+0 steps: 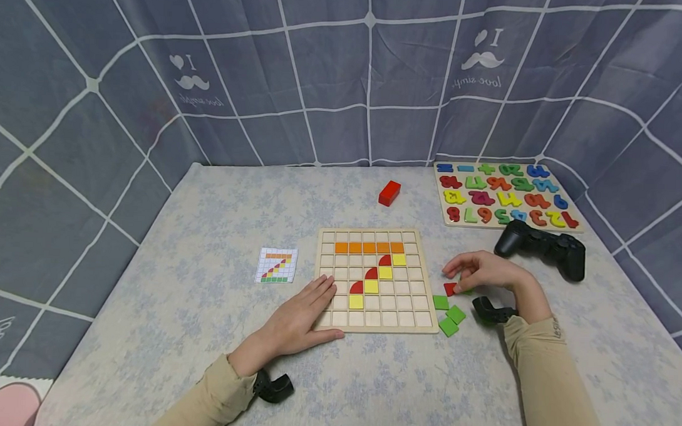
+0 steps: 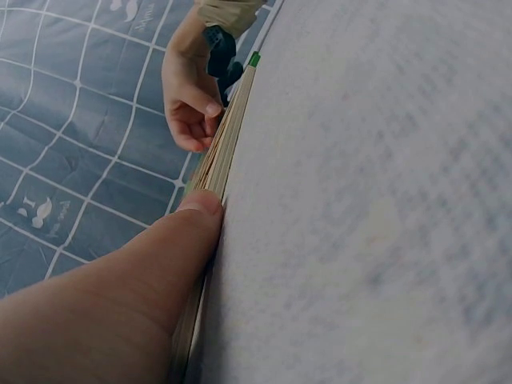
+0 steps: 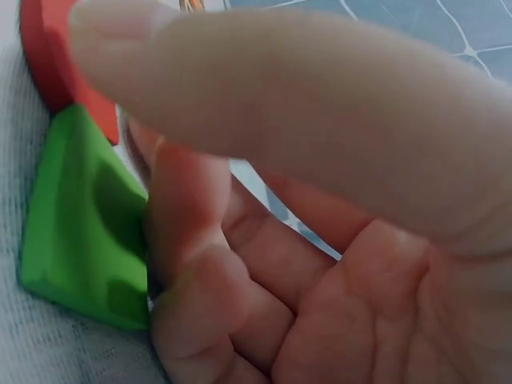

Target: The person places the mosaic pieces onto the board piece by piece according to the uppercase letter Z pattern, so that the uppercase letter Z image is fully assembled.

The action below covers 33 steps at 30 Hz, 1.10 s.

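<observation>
My left hand (image 1: 300, 318) rests on the lower left corner of a wooden grid board (image 1: 396, 319), fingers straight, the thumb along its front edge. On the board are a row of orange squares (image 1: 369, 248) and a slanting line of yellow squares (image 1: 356, 302) and red quarter-circle tiles (image 1: 371, 274). Right of the board, my right hand (image 1: 488, 271) hovers low with loosely bent fingers, its thumb right at a loose red tile (image 1: 449, 289). Close to its fingers in the right wrist view lies a green tile (image 3: 80, 224). Several green squares (image 1: 448, 326) lie nearby.
A pattern card (image 1: 276, 265) lies left of the board. Behind it is a red block (image 1: 389, 193). At the back right are a number puzzle board (image 1: 505, 197) and a black game controller (image 1: 543, 248). A grid-patterned curtain (image 1: 334, 75) stands behind the table.
</observation>
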Available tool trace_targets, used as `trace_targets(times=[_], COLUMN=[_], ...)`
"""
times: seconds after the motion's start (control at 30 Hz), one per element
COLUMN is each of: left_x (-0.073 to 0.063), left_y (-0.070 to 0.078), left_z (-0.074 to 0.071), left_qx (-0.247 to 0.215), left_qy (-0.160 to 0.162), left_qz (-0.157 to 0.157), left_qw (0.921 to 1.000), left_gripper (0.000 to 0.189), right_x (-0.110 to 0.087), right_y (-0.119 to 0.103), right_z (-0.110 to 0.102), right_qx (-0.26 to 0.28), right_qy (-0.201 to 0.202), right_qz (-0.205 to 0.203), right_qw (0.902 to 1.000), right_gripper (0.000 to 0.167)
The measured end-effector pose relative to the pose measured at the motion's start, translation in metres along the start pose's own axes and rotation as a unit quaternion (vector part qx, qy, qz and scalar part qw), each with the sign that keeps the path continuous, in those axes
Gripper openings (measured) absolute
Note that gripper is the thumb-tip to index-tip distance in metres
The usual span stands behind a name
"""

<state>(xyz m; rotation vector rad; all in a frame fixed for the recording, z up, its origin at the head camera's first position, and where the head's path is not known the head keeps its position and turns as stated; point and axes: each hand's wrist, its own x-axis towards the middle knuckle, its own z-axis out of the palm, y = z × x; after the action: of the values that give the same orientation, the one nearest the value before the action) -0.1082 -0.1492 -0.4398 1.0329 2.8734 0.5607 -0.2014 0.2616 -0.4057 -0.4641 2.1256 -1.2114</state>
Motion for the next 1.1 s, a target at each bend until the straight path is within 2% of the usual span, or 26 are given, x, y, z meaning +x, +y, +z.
trace_targets(times=[0.23,0.7,1.0,1.1], left_x=[0.000,-0.001,-0.001,0.000], left_y=[0.000,-0.001,-0.001,0.000], left_z=[0.000,0.000,0.000,0.000], left_qx=[-0.002,0.001,0.000,-0.001], left_qy=[-0.002,0.002,0.001,0.001], left_qz=[-0.002,0.002,0.001,0.001], left_qw=[1.0000,1.0000,1.0000,1.0000], left_gripper=[0.085,0.085,0.085,0.085], right_x=[0.004,0.008,0.013,0.015], right_y=[0.002,-0.003,-0.008,-0.009], right_z=[0.001,0.008,0.012,0.015], right_qx=[-0.008,-0.062,-0.083,-0.096], right_qy=[-0.002,0.041,0.027,0.033], right_qz=[0.004,0.005,-0.012,-0.021], right_qw=[1.0000,0.9972,0.9961,0.9946], right_gripper=[0.042,0.032,0.027,0.024])
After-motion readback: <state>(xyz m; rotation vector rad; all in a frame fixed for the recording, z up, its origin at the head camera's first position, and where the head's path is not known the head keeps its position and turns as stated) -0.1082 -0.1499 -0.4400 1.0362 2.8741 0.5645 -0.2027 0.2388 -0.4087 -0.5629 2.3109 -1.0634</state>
